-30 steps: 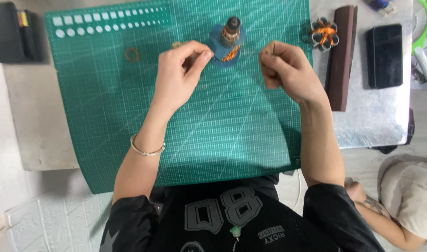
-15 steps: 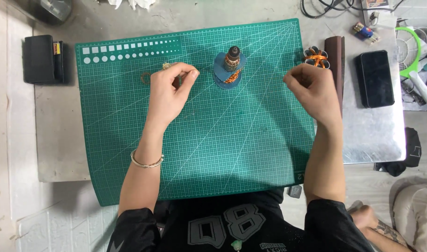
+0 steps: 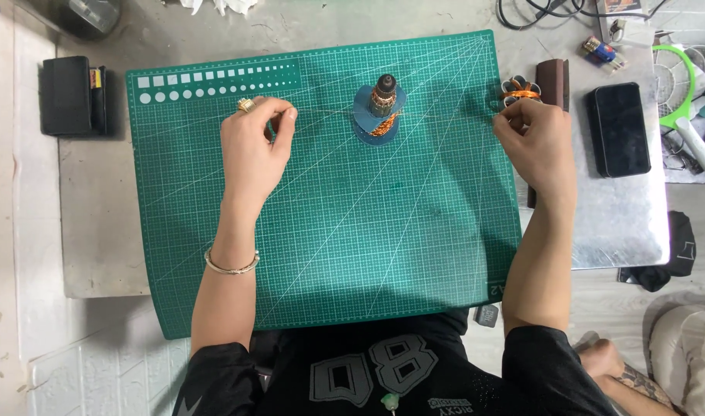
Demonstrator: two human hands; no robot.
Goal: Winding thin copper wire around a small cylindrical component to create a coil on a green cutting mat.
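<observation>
A small motor armature [image 3: 385, 98] with copper windings stands upright on a blue disc at the top middle of the green cutting mat [image 3: 329, 231]. My left hand [image 3: 254, 146], with a ring and a bracelet, is to its left, thumb and forefinger pinched together. Over the mat's right edge, my right hand [image 3: 533, 142] is pinched the same way, just below a small copper coil piece [image 3: 520, 88]. A very thin wire seems to stretch from each pinch toward the armature; it is barely visible.
A black phone [image 3: 618, 129] and a brown case [image 3: 554, 77] lie right of the mat. A black box [image 3: 71, 96] sits at the left. A green swatter [image 3: 676, 85] and cables are at the top right. Another person's hand [image 3: 599, 358] shows at bottom right.
Both hands have moved apart from beside the armature, the left going left and the right going right to the mat's edge.
</observation>
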